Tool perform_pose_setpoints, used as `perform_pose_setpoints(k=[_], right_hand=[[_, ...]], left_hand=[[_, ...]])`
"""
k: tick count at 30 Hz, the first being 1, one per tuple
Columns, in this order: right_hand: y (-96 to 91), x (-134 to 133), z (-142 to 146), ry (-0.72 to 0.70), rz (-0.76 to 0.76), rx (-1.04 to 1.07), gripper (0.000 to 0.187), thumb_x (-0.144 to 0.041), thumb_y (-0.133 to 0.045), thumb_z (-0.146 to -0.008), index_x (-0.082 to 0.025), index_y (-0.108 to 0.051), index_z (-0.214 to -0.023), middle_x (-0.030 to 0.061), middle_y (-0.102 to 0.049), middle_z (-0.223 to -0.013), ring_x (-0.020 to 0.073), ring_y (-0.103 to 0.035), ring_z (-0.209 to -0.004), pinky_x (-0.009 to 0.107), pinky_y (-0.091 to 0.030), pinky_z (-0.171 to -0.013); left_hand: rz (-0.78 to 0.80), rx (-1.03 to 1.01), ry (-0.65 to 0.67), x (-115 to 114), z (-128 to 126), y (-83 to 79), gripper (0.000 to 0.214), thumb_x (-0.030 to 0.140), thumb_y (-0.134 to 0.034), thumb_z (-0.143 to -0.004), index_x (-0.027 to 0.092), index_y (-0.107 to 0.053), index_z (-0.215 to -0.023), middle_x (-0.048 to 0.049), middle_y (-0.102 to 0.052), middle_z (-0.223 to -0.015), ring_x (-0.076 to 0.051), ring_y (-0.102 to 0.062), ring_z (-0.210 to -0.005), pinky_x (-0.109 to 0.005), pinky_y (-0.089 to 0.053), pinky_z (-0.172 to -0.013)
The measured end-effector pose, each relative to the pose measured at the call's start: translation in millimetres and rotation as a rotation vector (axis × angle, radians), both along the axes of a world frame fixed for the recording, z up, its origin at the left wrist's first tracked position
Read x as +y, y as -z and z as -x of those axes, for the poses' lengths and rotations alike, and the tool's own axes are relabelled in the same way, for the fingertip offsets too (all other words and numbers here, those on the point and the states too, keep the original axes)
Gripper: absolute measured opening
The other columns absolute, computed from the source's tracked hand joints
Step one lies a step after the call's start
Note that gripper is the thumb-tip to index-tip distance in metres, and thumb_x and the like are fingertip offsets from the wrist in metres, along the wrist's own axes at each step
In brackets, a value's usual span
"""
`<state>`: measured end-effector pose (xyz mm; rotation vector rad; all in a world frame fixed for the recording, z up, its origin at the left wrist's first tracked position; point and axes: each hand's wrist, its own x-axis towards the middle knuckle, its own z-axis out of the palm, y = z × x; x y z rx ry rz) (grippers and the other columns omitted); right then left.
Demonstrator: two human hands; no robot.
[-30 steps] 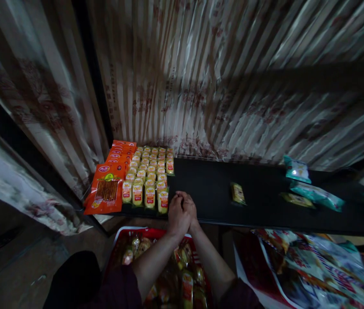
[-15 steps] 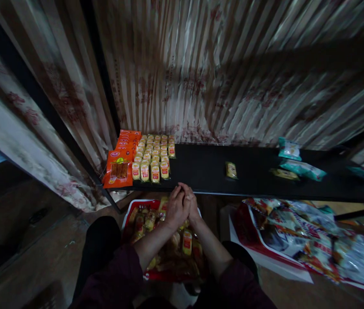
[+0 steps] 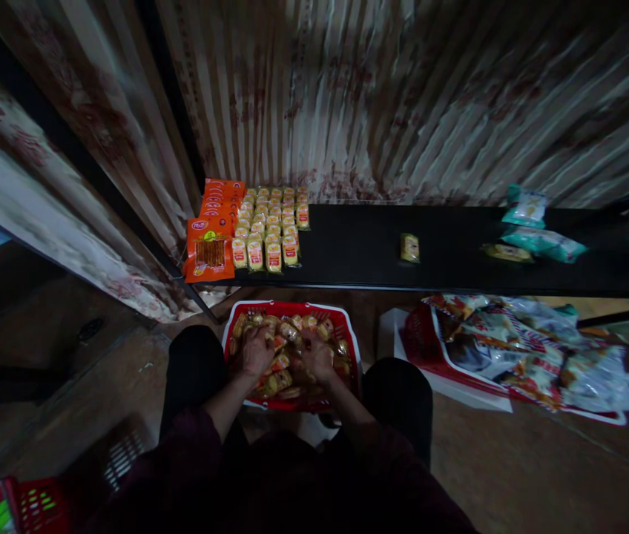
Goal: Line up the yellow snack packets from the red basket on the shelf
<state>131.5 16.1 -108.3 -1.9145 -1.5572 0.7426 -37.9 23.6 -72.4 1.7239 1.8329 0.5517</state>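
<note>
A red basket with a white rim (image 3: 354, 348) stands on the floor between my knees, full of small wrapped cakes (image 3: 278, 382) in clear and yellow packs. My left hand (image 3: 259, 354) reaches down into the left part of the pile, touching the packs. On the right side of the same pile lies my right hand (image 3: 317, 356), apart from the left. The fingertips of both hands are sunk among the packs and dim, so their grip is hidden. Above the basket, similar wrapped cakes (image 3: 273, 254) stand in tidy rows on a black shelf (image 3: 359, 256).
Orange snack packets (image 3: 210, 248) line the shelf's left end. A single wrapped cake (image 3: 409, 248) and teal packets (image 3: 545, 243) lie farther right. Another red basket (image 3: 423, 334) holds large bagged goods (image 3: 492, 334) on the right. A red crate (image 3: 41, 504) shows at lower left.
My hands were together above the basket, at the shelf's front edge. Now they are apart and down among the wrapped cakes. The view has tipped downward.
</note>
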Motion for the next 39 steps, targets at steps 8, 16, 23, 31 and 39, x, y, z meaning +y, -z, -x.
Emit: perform_pose_setpoints(k=[8,16,23,31,39], right_hand=[[4.8,-5.5,-4.0,-0.039,0.026,-0.006,0.047,-0.012,-0.049,-0.075,-0.024,-0.063,-0.119,0.0045,-0.069,-0.116,0.0206,-0.062,-0.113,0.035,-0.045,-0.102],[13.4,6.6,-2.2,-0.031,0.046,0.134,0.04,-0.017,-0.049,-0.075,-0.018,-0.068,-0.111,0.0089,-0.071,-0.113,0.0221,-0.065,-0.107,0.037,-0.048,-0.099],[1.0,9.8,-4.1,0.038,0.096,0.368,0.03,-0.031,-0.055,-0.073,-0.025,-0.071,-0.099,0.003,-0.074,-0.097,0.0225,-0.069,-0.092,0.04,-0.053,-0.089],[-3.3,14.7,-6.0,0.013,0.159,0.648,0.039,-0.046,-0.063,-0.069,-0.023,-0.071,-0.099,0.006,-0.074,-0.094,0.0238,-0.069,-0.084,0.042,-0.055,-0.08],[-10.8,21.9,-13.9,0.022,0.098,0.568,0.042,-0.042,-0.06,-0.074,-0.026,-0.067,-0.112,0.0054,-0.068,-0.119,0.025,-0.061,-0.114,0.045,-0.042,-0.104]], left_hand=[[-0.151,0.137,0.329,3.3,-19.5,14.0,0.054,0.01,-0.04,-0.082,0.01,-0.047,-0.135,-0.0118,-0.043,-0.147,-0.025,-0.023,-0.144,-0.048,-0.023,-0.117],[0.007,0.18,0.452,13.8,-31.7,25.2,0.061,0.011,-0.042,-0.078,0.008,-0.044,-0.139,-0.0154,-0.041,-0.148,-0.028,-0.027,-0.142,-0.047,-0.02,-0.118],[0.067,0.186,0.534,14.9,-29.6,12.6,0.071,0.012,-0.057,-0.065,0.011,-0.05,-0.135,-0.0163,-0.037,-0.149,-0.033,-0.024,-0.142,-0.049,-0.019,-0.118],[-0.003,0.074,0.436,19.4,-29.9,13.3,0.053,0.006,-0.035,-0.083,0.007,-0.048,-0.135,-0.0174,-0.05,-0.139,-0.022,-0.042,-0.132,-0.038,-0.033,-0.112],[0.025,-0.194,0.187,38.7,-16.2,-4.4,0.031,0.015,-0.044,-0.086,0.021,-0.066,-0.108,-0.0068,-0.07,-0.109,-0.02,-0.064,-0.1,-0.035,-0.046,-0.096]])
